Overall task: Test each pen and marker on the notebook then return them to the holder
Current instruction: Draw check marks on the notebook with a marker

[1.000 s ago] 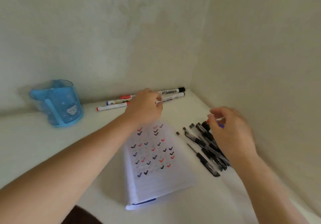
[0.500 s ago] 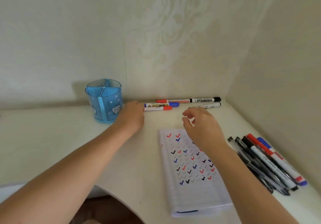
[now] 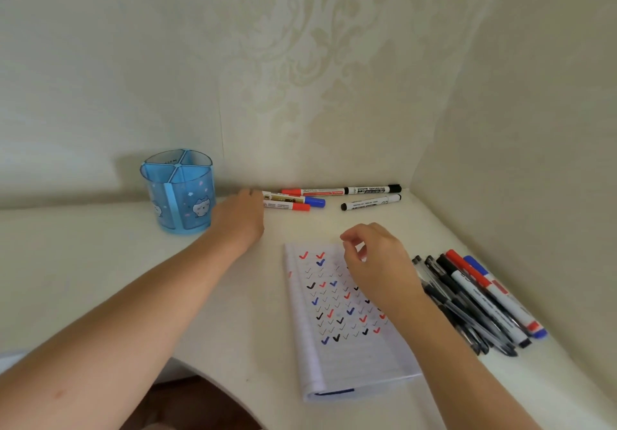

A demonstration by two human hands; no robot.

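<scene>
- One pale table [image 3: 100, 279] carries everything. The notebook [image 3: 337, 346] lies open on it, its page crowded with red, blue and black ticks, so testing looks largely done.
- Behind and left of the notebook stands the blue holder [image 3: 180, 192]. Nothing shows inside it, so the returning has probably not begun.
- Right of the notebook lies a pile of pens [image 3: 474, 306].
- Left hand [image 3: 242, 219] has shifted left, away from the notebook and towards the holder. Its fingertips meet the ends of a red-capped marker [image 3: 287, 206] and a blue-capped marker [image 3: 302, 199]. I cannot tell whether it grips them.
- Right hand [image 3: 377, 262] has left the pile and hovers over the notebook's far right corner, fingers loosely curled, holding nothing.
- Behind the notebook also lies a black marker [image 3: 370, 202].
</scene>
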